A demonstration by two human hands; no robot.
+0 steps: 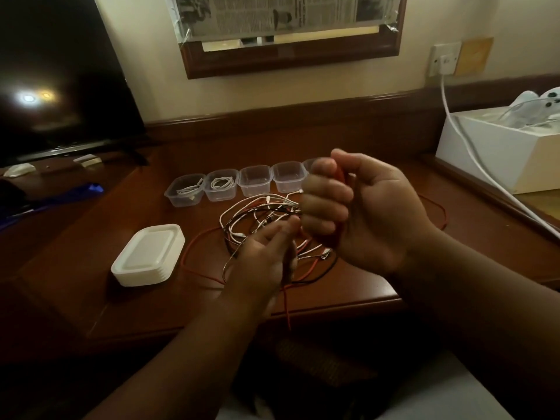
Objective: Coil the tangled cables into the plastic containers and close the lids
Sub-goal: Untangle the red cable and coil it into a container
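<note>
A tangle of white, black and red cables [266, 219] lies on the wooden desk [91, 262]. My right hand [357, 207] is raised above it, fingers curled round a coil of the red cable [341, 177]. My left hand [263, 256], lower and blurred, pinches the red cable's loose run, which hangs down over the desk edge. Behind the tangle stands a row of clear plastic containers; the two at the left [185, 189] [221, 184] each hold a coiled white cable, the two beside them [254, 180] [288, 176] are empty. A further one is mostly hidden by my right hand.
A stack of white lids [148, 256] sits at the front left of the desk. A dark TV screen [60, 86] stands at the left. A white box [497, 147] with a white power cord [472, 153] running from a wall socket occupies the right.
</note>
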